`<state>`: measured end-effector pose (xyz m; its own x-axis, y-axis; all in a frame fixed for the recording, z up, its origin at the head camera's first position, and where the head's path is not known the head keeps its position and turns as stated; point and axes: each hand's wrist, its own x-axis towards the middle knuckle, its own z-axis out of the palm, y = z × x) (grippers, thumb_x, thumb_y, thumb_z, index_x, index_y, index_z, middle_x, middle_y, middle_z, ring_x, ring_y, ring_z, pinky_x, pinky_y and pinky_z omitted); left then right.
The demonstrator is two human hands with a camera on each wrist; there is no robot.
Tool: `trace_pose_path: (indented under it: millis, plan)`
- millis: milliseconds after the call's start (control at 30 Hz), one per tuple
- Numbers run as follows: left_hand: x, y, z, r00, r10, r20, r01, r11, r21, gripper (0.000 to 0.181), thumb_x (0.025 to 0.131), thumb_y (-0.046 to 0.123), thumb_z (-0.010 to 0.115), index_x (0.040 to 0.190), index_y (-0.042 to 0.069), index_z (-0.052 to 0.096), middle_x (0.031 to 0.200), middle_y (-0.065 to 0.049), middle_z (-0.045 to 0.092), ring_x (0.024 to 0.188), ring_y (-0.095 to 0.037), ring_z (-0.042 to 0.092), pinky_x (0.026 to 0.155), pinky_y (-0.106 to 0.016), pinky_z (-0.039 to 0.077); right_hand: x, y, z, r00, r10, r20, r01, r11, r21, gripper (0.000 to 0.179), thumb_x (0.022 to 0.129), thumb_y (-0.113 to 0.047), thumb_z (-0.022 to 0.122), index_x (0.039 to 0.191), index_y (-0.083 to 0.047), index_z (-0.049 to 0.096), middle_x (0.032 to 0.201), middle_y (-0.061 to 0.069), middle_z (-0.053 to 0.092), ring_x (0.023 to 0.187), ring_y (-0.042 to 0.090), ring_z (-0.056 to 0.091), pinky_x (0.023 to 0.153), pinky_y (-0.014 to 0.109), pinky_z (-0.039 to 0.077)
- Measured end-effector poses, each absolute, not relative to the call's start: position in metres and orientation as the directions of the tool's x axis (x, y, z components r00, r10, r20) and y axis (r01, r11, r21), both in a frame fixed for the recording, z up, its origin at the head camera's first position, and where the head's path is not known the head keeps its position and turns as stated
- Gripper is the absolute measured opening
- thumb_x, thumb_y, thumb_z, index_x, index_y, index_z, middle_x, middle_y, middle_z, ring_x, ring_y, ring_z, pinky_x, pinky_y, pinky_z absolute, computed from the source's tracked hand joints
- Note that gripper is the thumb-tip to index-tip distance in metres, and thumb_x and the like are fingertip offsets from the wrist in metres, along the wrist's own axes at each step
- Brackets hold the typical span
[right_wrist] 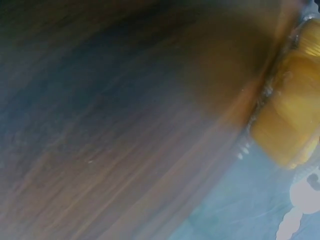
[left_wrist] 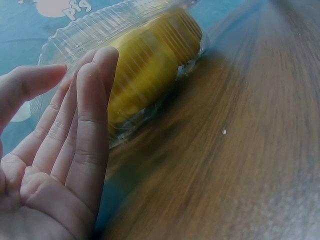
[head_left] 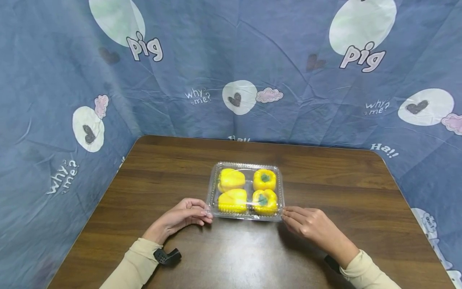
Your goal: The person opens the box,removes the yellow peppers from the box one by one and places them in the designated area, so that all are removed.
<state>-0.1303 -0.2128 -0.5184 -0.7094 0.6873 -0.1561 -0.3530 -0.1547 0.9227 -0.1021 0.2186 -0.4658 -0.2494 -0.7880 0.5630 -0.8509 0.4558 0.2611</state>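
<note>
A clear plastic box (head_left: 250, 185) with a ridged lid lies on the wooden table, holding several yellow bell peppers (head_left: 264, 179). Two of them show green stems upward; the others lie on their sides. My left hand (head_left: 185, 216) is at the box's front left corner, fingertips right at the edge. In the left wrist view its fingers (left_wrist: 90, 120) are straight and the thumb stands apart from them. My right hand (head_left: 312, 226) reaches the front right corner with its fingertips together at the edge; its thumb is hidden, so whether it pinches the rim I cannot tell.
The brown table (head_left: 173, 160) has rounded far corners. A blue printed curtain (head_left: 288, 40) hangs behind it and along both sides. A black device (head_left: 167, 256) sits at my left wrist, and another dark one (head_left: 332, 263) at my right wrist.
</note>
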Motion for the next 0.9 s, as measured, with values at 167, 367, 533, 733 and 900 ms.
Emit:
trace_pose_path:
  millis: [167, 367, 533, 733, 900]
  plan:
    - [-0.13, -0.212, -0.52, -0.719, 0.678, -0.155, -0.339, -0.147, 0.929, 0.018, 0.103, 0.003, 0.055, 0.105, 0.012, 0.071, 0.102, -0.005, 0.08, 0.095, -0.015, 0.078, 0.076, -0.022, 0.062, -0.102, 0.216, -0.463, -0.25, -0.791, 0.558, -0.854, 0.451, 0.257, 0.037, 0.107, -0.013, 0.042, 0.093, -0.006, 0.075, 0.096, 0.005, 0.08, 0.087, 0.015, 0.077, 0.07, 0.03, 0.064]
    - [-0.128, -0.212, -0.519, -0.731, 0.667, -0.146, -0.326, -0.153, 0.933, 0.016, 0.102, 0.003, 0.057, 0.104, 0.011, 0.07, 0.102, -0.005, 0.08, 0.094, -0.014, 0.078, 0.075, -0.021, 0.062, -0.103, 0.216, -0.465, -0.275, -0.75, 0.601, -0.888, 0.438, 0.141, 0.034, 0.105, -0.016, 0.045, 0.093, -0.006, 0.075, 0.095, 0.003, 0.079, 0.085, 0.014, 0.075, 0.071, 0.029, 0.064]
    - [-0.127, -0.211, -0.518, -0.73, 0.668, -0.142, -0.325, -0.157, 0.933, 0.015, 0.101, 0.001, 0.059, 0.104, 0.011, 0.069, 0.101, -0.004, 0.08, 0.095, -0.014, 0.077, 0.076, -0.022, 0.062, -0.104, 0.217, -0.467, -0.282, -0.728, 0.624, -0.9, 0.427, 0.091, 0.033, 0.106, -0.019, 0.047, 0.094, -0.007, 0.075, 0.095, 0.001, 0.078, 0.086, 0.013, 0.075, 0.07, 0.028, 0.063]
    - [-0.128, -0.21, -0.518, -0.728, 0.673, -0.128, -0.313, -0.16, 0.936, 0.013, 0.1, 0.002, 0.06, 0.103, 0.011, 0.069, 0.1, -0.004, 0.08, 0.094, -0.014, 0.077, 0.076, -0.022, 0.062, -0.104, 0.219, -0.465, -0.308, -0.73, 0.61, -0.905, 0.423, 0.049, 0.033, 0.107, -0.021, 0.047, 0.095, -0.007, 0.075, 0.096, 0.001, 0.078, 0.087, 0.014, 0.075, 0.072, 0.028, 0.064]
    - [-0.128, -0.21, -0.518, -0.728, 0.675, -0.12, -0.309, -0.167, 0.936, 0.012, 0.099, 0.0, 0.061, 0.104, 0.009, 0.067, 0.1, -0.006, 0.081, 0.094, -0.014, 0.078, 0.076, -0.022, 0.062, -0.104, 0.218, -0.456, -0.333, -0.702, 0.63, -0.91, 0.414, -0.019, 0.031, 0.107, -0.022, 0.049, 0.093, -0.009, 0.074, 0.094, -0.002, 0.076, 0.085, 0.012, 0.074, 0.074, 0.027, 0.063]
